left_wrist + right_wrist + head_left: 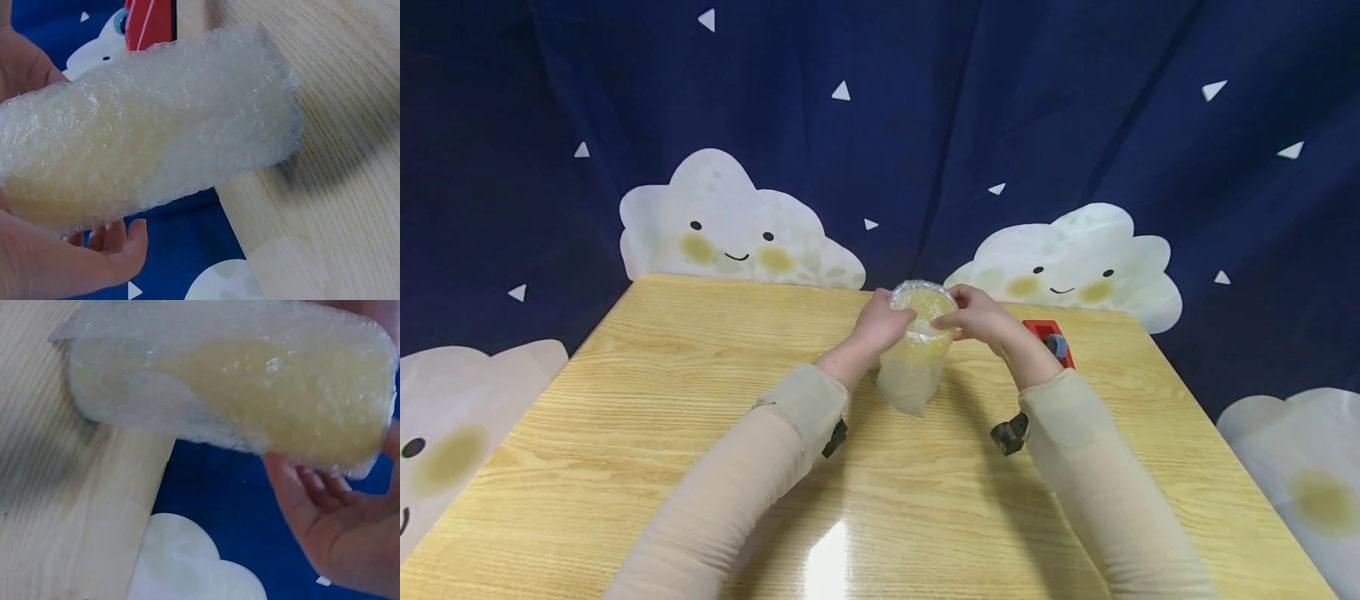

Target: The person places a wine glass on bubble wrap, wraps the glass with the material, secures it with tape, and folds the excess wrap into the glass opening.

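Observation:
A bubble-wrap bundle stands nearly upright over the table, its top end towards the far edge. Through the cloudy wrap shows a yellow thing, wide at one end and narrowing like a goblet. My left hand grips the upper rim from the left, thumb on top. On the other side my right hand holds the same rim between thumb and fingers. In the left wrist view, fingers of the left hand curl beneath the wrap. The lower end of the bundle is close to the tabletop; contact cannot be told.
A red tape dispenser with a blue ring lies right of the bundle, partly behind the right forearm. The wooden table meets a dark blue curtain with cloud prints. Small black devices hang below the wrists.

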Tool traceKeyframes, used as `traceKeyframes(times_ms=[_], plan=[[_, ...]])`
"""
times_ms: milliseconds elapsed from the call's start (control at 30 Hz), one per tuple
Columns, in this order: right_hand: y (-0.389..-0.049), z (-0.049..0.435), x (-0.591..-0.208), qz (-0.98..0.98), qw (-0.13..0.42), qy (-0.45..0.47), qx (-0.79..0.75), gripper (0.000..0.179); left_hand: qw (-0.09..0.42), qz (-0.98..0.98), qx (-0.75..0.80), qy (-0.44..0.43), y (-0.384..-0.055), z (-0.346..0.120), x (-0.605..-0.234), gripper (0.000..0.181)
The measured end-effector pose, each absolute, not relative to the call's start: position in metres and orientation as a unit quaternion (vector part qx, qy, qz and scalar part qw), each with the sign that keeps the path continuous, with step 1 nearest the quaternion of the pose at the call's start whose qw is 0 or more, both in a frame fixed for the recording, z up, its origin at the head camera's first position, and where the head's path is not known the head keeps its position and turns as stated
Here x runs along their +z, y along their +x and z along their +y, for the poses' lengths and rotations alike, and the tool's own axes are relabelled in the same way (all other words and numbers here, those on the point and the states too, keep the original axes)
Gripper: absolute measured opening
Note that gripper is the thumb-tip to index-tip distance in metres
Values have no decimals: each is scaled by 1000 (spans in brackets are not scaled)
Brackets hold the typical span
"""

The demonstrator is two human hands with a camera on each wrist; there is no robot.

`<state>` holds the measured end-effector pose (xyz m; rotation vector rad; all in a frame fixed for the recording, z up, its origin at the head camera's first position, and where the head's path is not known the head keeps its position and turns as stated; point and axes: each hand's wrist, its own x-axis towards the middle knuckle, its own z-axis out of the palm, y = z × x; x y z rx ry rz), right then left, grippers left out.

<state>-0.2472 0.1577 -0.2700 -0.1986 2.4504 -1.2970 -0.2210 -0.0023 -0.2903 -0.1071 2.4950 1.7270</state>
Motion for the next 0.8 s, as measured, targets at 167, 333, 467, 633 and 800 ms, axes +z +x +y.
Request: traceKeyframes(times_ms=[167, 333, 467, 633, 800], plan=[[-246, 147, -266, 908, 141, -50, -391, 47, 57, 827, 559, -25, -221, -4, -294, 57], [-247, 139, -266, 939, 93, -30, -330, 52, 56, 818, 573, -17, -222, -4, -297, 56], [-247, 141, -269, 928, 100, -25, -359, 53, 59, 806, 589, -16, -223, -6, -300, 52], [-247, 148, -272, 878, 154, -17, -454, 45, 60, 796, 602, -18, -223, -8, -301, 52], [-248, 153, -273, 859, 178, -13, -480, 43, 60, 791, 609, -23, -222, -9, -299, 49]])
